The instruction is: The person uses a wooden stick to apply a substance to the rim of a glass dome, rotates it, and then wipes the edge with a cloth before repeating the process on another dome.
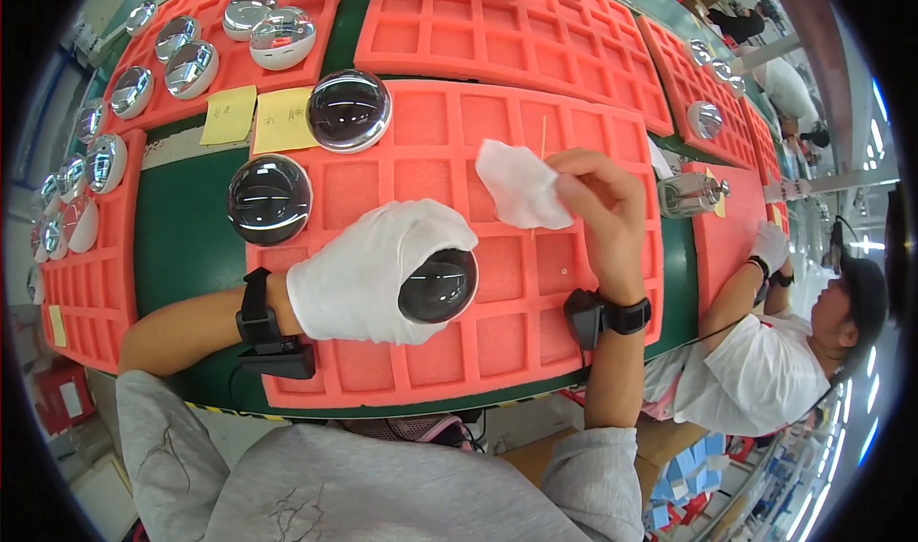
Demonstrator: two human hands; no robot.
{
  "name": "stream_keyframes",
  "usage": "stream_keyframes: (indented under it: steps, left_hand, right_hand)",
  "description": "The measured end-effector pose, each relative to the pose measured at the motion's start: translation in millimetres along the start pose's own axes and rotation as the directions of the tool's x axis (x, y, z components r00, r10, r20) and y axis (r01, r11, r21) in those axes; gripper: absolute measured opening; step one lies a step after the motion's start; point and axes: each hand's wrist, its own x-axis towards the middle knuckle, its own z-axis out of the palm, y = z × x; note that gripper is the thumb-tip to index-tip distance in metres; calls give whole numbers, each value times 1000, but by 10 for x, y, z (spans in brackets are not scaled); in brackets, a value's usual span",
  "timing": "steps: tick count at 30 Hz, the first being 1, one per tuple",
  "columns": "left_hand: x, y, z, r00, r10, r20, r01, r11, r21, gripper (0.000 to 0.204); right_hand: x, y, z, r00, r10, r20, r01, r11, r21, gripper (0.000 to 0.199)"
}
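Centre of the frame, the left hand (pixel 368 274), in a white glove, is wrapped around a dark glossy dome (pixel 438 286), fingers curled over its top and side, holding it just above the orange foam tray (pixel 497 341). Right of it, the bare right hand (pixel 602 207) pinches a white wipe (pixel 519 186) between thumb and fingertips, and a thin wooden stick (pixel 542 140) pokes up from behind the cloth. The wipe hangs close to the dome without touching it. Both wrists carry black bands. Up and left, 2 more dark domes (pixel 349 110) (pixel 270 199) sit at the tray's edge, beside 2 yellow sticky notes (pixel 256 117) on the green bench (pixel 182 245). Across the upper left, silvery domes (pixel 282 37) fill another orange tray (pixel 206 11). At the right edge, a co-worker in a white shirt (pixel 765 370) leans toward the bench, gloved hand (pixel 770 245) on a tray.
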Motion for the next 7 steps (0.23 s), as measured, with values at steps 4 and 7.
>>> stream_keyframes:
  steps: [4,7]
  left_hand:
    - [15,136,8,998,0,62,-11,984,175,50]
    - [-12,98,-37,993,-74,96,51,973,227,54]
  right_hand:
    - [-237,-198,-291,982,158,-106,-57,774,630,29]
    - [-451,-275,-651,924,257,-282,7,727,686,52]
